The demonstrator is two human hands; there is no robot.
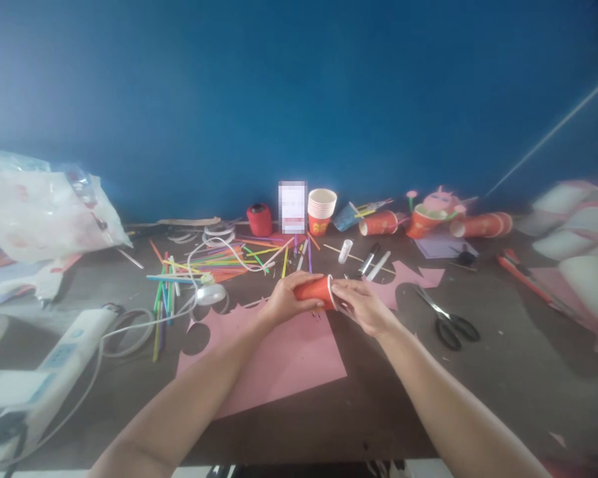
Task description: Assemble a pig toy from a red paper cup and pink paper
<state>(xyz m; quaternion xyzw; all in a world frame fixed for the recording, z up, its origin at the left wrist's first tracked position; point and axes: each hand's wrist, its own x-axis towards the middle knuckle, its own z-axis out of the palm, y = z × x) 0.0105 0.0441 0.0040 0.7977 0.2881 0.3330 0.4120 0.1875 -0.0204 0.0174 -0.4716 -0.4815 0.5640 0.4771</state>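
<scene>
A red paper cup (315,292) lies on its side in the air, its white-rimmed mouth facing right. My left hand (285,297) is wrapped around the cup's body. At the mouth, my right hand (363,304) has its fingers closed on the rim; some fingertips are hidden by the cup and hand. Below both hands a pink paper sheet (289,362) with cut-out edges rests on the table. Black-handled scissors (448,322) lie open to the right of my right hand.
Behind stand stacked paper cups (321,211) and a phone-like screen (293,207). Colourful sticks (229,260) and a white cable (102,338) spread leftward, near a power strip (67,355) and a glue gun (42,282). A utility knife (531,282) and white cups (588,265) are right.
</scene>
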